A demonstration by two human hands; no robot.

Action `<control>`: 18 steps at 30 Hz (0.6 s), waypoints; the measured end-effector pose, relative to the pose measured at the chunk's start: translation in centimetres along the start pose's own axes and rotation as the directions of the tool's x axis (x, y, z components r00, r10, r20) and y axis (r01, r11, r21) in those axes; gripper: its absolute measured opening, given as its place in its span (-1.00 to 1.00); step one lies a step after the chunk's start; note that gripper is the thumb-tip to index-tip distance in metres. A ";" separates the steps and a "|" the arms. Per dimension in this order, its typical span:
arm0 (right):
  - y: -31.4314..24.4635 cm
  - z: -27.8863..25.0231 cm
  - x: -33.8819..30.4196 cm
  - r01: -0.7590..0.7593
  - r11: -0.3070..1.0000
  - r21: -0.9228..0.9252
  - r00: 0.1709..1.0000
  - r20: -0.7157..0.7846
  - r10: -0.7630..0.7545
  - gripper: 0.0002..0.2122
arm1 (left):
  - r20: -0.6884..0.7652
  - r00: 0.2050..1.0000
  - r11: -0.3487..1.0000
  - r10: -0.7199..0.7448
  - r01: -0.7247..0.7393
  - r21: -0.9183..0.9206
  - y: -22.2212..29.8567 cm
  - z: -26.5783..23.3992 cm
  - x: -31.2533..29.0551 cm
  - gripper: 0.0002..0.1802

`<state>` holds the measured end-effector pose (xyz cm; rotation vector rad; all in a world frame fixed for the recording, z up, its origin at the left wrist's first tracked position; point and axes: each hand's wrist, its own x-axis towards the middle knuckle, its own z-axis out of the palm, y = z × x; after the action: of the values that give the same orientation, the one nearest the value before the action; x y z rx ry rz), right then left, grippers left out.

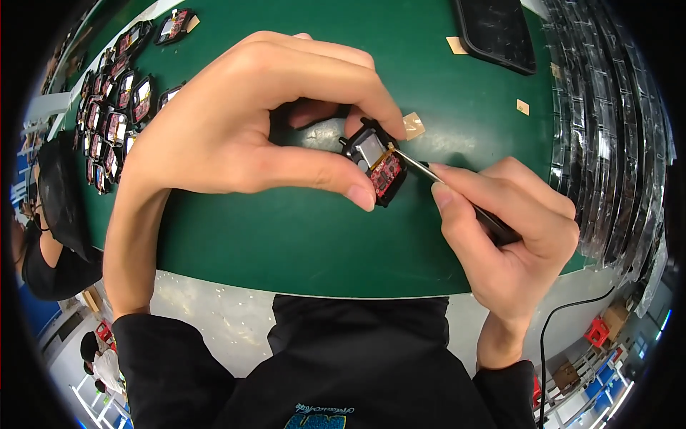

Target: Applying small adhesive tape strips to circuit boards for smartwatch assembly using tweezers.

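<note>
My left hand is closed around a small open black electronic housing, gripping it by its edges between thumb and fingers. Inside the housing show a red circuit board, a silvery rectangular part and a thin yellowish strip. From the right, my right hand pinches a slim tool with a pointed metal tip and a dark rear part; whether it has one prong or two I cannot tell. Its tip touches or nearly touches the yellowish strip at the housing's right side.
Many similar open housings lie grouped at the left of the green table. A black phone-like slab is at the far right, near small tan paper pieces. Clear plastic strips line the right edge. Another person's arm shows at left.
</note>
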<state>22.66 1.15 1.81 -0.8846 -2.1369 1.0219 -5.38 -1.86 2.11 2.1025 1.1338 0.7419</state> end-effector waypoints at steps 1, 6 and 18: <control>0.0 0.0 -0.1 0.000 1.000 0.000 1.000 0.000 0.000 -0.78 | -0.003 1.000 1.000 -0.001 0.000 -0.017 0.0 0.0 0.1 -0.38; -0.1 0.1 0.0 0.006 1.000 -0.030 1.000 0.006 -0.006 -0.78 | -0.001 0.999 0.999 0.046 -0.046 0.013 0.0 0.1 -0.1 -0.42; 0.4 0.4 -0.4 0.101 0.993 -0.060 0.994 -0.030 -0.103 -0.77 | -0.005 1.000 0.999 0.026 -0.025 0.046 0.7 0.0 0.1 -0.45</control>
<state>22.74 0.89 1.21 -0.8046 -2.1705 0.8919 -5.00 -2.06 2.69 2.1580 1.1393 0.7408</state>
